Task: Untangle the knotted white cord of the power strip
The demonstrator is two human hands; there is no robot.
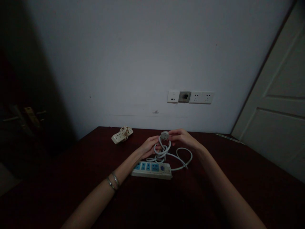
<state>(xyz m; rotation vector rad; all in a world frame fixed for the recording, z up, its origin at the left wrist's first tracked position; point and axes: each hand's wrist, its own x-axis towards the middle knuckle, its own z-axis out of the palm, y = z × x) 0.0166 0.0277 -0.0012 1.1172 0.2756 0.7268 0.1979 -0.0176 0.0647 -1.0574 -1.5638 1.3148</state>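
A white power strip [164, 173] with blue socket faces lies in front of me on the dark table. Its white cord [182, 168] leaves the right end, makes a wide loop and bunches into coils just behind the strip. My left hand [151, 145] is closed on these coils from the left, some fingers hidden behind the cord. The grey plug [164, 135] sits above the coils, and my right hand [179, 136] holds it from the right side between its fingers. Two bracelets circle my left wrist.
A second, cream power strip [118, 137] with its cord wound round it lies at the table's back left. Behind stands a wall with a row of socket plates [201, 97]. A white door [276, 105] is on the right, a dark door with a handle [32, 117] on the left.
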